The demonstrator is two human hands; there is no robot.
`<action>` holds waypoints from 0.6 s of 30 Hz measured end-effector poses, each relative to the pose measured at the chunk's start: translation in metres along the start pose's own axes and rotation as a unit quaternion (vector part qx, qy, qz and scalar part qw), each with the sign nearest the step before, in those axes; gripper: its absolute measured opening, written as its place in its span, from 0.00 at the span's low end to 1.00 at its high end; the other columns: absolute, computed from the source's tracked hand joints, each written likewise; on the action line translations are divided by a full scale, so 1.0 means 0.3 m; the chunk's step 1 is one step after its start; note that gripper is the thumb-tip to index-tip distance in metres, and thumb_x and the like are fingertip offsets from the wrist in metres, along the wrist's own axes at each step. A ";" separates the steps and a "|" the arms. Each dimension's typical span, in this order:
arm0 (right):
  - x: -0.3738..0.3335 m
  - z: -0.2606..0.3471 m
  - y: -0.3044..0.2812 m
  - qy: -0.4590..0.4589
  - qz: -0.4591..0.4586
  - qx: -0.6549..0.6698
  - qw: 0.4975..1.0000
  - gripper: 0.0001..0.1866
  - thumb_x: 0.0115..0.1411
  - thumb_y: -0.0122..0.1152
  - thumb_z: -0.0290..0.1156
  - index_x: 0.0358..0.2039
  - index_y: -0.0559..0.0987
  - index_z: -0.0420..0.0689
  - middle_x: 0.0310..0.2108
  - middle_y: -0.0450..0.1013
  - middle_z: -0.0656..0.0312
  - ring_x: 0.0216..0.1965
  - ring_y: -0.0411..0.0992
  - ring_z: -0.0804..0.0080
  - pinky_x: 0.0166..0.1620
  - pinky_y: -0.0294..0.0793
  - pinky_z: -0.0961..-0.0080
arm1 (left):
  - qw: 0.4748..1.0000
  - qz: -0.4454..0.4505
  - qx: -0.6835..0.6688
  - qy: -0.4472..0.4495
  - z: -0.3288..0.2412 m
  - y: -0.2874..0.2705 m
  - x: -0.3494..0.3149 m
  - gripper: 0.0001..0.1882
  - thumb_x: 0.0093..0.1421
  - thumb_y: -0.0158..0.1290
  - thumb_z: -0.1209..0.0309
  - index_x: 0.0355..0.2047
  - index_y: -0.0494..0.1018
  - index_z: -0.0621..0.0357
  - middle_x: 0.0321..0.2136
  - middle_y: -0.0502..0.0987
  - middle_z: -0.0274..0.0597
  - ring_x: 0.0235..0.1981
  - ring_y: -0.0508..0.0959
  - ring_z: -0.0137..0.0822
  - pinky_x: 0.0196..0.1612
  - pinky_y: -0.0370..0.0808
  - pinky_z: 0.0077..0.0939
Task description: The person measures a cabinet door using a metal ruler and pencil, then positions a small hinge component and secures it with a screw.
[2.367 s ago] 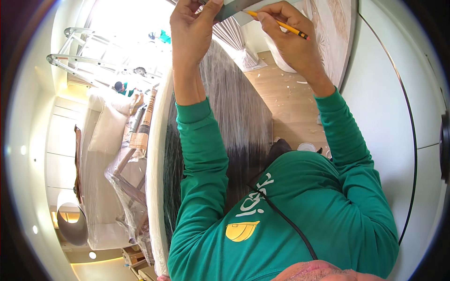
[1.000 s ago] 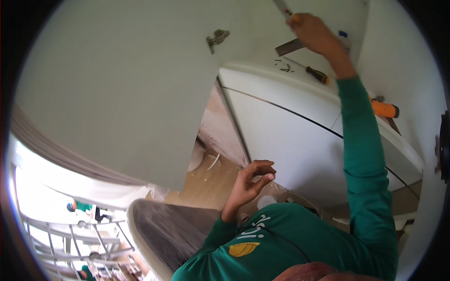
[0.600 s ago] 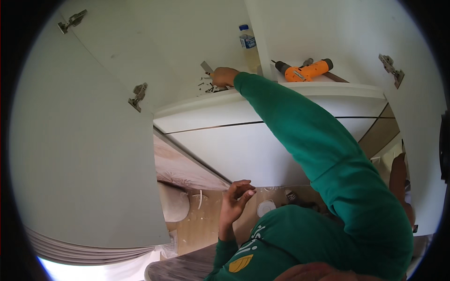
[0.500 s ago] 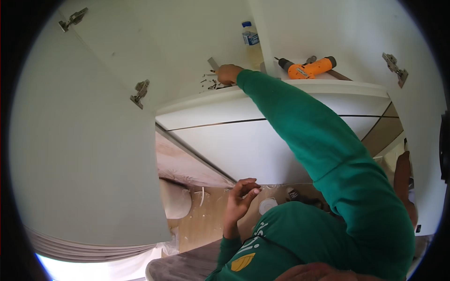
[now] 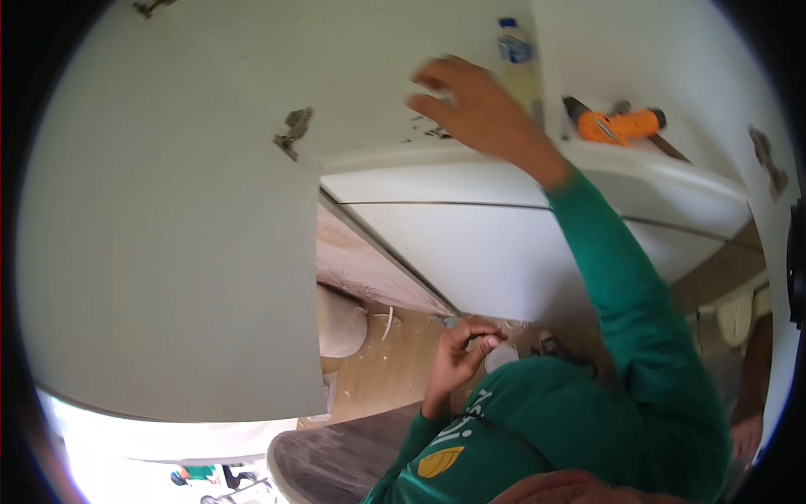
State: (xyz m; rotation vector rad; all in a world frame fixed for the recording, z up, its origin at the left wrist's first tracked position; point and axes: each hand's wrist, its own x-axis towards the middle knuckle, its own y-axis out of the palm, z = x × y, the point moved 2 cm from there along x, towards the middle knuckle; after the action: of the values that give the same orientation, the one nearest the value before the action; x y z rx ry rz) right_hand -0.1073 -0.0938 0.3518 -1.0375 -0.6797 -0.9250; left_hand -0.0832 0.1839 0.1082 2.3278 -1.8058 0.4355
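Observation:
My right hand (image 5: 478, 109) is raised over the front of the white cabinet shelf, smeared by motion. Its thumb and fingers are apart, and nothing shows between them. Just under it lie several small dark screws (image 5: 435, 130). A clear bottle with a blue cap (image 5: 517, 55) stands behind that hand, against the upright divider. Lower down, in front of my green top, my left hand (image 5: 462, 361) is closed in a pinch. Whatever lies between its fingertips is too small to make out.
Beyond the divider lies an orange cordless drill (image 5: 621, 126). White cabinet doors with metal hinges (image 5: 294, 134) stand open on both sides. A grey upholstered seat (image 5: 344, 454) is below left. Another person's arm (image 5: 753, 386) shows at the right edge.
My right hand has lifted off the screws and opened. The grey flat piece near it is no longer visible. My left hand's fingers have drawn together. The view has shifted left.

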 end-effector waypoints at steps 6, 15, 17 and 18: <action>-0.465 0.213 -0.591 0.075 -0.095 0.112 0.986 0.13 0.68 0.57 0.32 0.38 0.78 0.32 0.32 0.74 0.57 0.34 0.71 0.69 0.44 0.75 0.72 | 0.990 -0.094 -0.100 -0.022 -0.076 -0.034 0.056 0.03 0.70 0.52 0.80 0.39 0.76 0.65 0.36 0.80 0.47 0.41 0.84 0.42 0.47 0.82 0.36; -0.472 -0.176 -0.782 0.253 -0.220 -0.199 0.921 0.14 0.70 0.59 0.36 0.45 0.78 0.36 0.35 0.74 0.61 0.39 0.71 0.74 0.48 0.70 0.76 | 0.946 -0.128 0.209 0.213 -0.518 -0.127 0.577 0.13 0.61 0.50 0.90 0.42 0.76 0.64 0.46 0.79 0.52 0.50 0.80 0.42 0.54 0.74 0.34; -0.463 -0.214 -0.774 0.287 -0.178 -0.121 0.933 0.13 0.70 0.59 0.35 0.46 0.78 0.37 0.35 0.73 0.61 0.38 0.70 0.74 0.49 0.70 0.77 | 0.909 -0.131 0.341 0.201 -0.601 -0.153 0.755 0.09 0.64 0.55 0.83 0.44 0.79 0.64 0.40 0.81 0.47 0.42 0.80 0.36 0.50 0.76 0.30; -0.459 -0.224 -0.772 0.294 -0.153 -0.103 0.938 0.13 0.69 0.59 0.34 0.46 0.77 0.37 0.35 0.73 0.61 0.38 0.70 0.73 0.49 0.70 0.76 | 0.904 -0.092 0.378 0.178 -0.624 -0.167 0.850 0.08 0.66 0.55 0.79 0.45 0.78 0.64 0.41 0.81 0.46 0.44 0.80 0.36 0.51 0.76 0.31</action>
State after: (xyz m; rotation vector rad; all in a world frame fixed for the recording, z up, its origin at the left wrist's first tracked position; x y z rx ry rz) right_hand -0.3728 -0.1624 0.3082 -0.7811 -0.2412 -1.5231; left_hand -0.0009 0.0196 0.3704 2.5678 -1.3590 1.6495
